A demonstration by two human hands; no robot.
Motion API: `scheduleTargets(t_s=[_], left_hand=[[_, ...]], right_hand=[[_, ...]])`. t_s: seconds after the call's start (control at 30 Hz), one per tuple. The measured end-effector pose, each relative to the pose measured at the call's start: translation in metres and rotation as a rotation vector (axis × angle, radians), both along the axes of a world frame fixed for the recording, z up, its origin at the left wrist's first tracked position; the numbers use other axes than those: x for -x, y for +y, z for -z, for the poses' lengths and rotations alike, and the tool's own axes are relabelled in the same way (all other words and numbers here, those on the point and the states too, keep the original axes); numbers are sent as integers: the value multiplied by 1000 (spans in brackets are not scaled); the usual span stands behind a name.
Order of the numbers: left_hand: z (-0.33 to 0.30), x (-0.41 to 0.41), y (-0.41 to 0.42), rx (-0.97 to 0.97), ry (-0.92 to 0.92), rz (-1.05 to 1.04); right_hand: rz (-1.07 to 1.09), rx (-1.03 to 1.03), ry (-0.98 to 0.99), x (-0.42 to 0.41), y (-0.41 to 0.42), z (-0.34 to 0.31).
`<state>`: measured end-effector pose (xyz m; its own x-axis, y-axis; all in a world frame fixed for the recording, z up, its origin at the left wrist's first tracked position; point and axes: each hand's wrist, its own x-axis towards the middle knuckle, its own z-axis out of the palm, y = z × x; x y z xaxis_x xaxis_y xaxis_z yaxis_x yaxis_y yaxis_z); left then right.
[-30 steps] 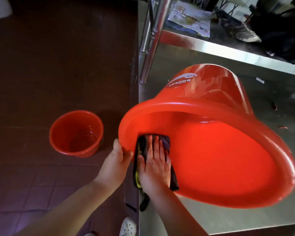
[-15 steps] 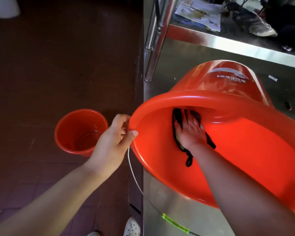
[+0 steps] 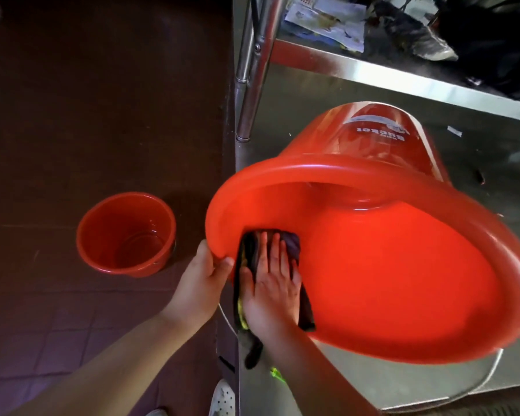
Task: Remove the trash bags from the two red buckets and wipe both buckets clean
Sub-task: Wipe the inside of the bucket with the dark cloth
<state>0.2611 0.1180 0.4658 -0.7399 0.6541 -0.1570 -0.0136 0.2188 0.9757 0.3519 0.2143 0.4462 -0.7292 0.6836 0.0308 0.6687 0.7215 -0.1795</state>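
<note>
Big red bucket (image 3: 403, 265) lies tipped on its side on the steel worktop (image 3: 357, 382), at its left edge, mouth facing the camera, base toward the back shelf (image 3: 403, 76). Left hand (image 3: 200, 280) grips the bucket's rim at lower left, thumb inside the rim, other fingers hidden behind it. Right hand (image 3: 272, 283) lies flat inside the mouth, fingers straight and slightly spread, pressing a dark cloth (image 3: 291, 244) against the inner wall just beside the left hand; cloth hangs down past the rim. Wire handle (image 3: 490, 373) dangles below the bucket onto the worktop. Small red bucket (image 3: 126, 234) stands upright on the dark floor (image 3: 72, 115), left of the worktop, well apart, no bag in it. Papers (image 3: 327, 22) and dark stuff sit on the shelf.
</note>
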Motion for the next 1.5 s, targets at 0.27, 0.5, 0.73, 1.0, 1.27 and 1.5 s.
scheduleTargets(t_s=[0.27,0.5,0.73,1.0,1.27,1.5], left_hand=[[-50,25,7,-37,196,34],[-67,36,8,-112,140,-30],[-21,12,-1,-132,-407,-96],[-19,-3,6,-191,-375,-224],[-51,12,9,-183,-150,-143],[-90,42,7,-292,-79,-97]], right_hand=[[-5,12,-49,9,64,4],[82,-63,-195,18,162,8],[142,-44,-224,26,155,13],[48,-9,-42,-3,16,4],[-12,-2,-36,-13,50,4],[19,-7,-200,9,150,4]])
